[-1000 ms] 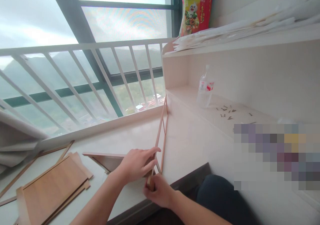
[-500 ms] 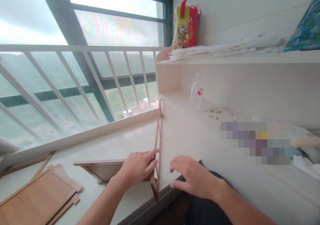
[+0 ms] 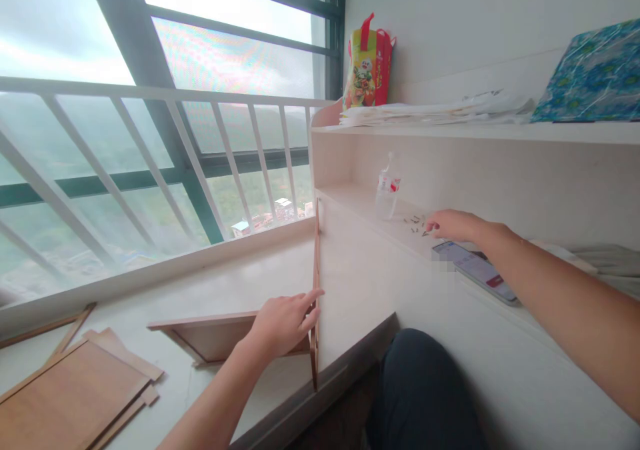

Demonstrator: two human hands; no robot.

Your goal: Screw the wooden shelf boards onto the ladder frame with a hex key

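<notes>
The left hand [image 3: 283, 320] rests on a thin wood frame [image 3: 316, 290] that stands on edge on the sill, fingers [image 3: 310, 298] loosely spread, holding it up. The right hand [image 3: 453, 225] reaches to the shelf [image 3: 360, 200], fingers pinched together at small screws [image 3: 415, 221]. A bottle [image 3: 386, 190] stands just beside them, a phone [image 3: 480, 270] near the wrist.

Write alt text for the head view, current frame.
A person's left hand steadies an upright wooden frame against a flat panel on a pale ledge, while the right hand reaches small screws on a shelf, beside a phone.
</notes>
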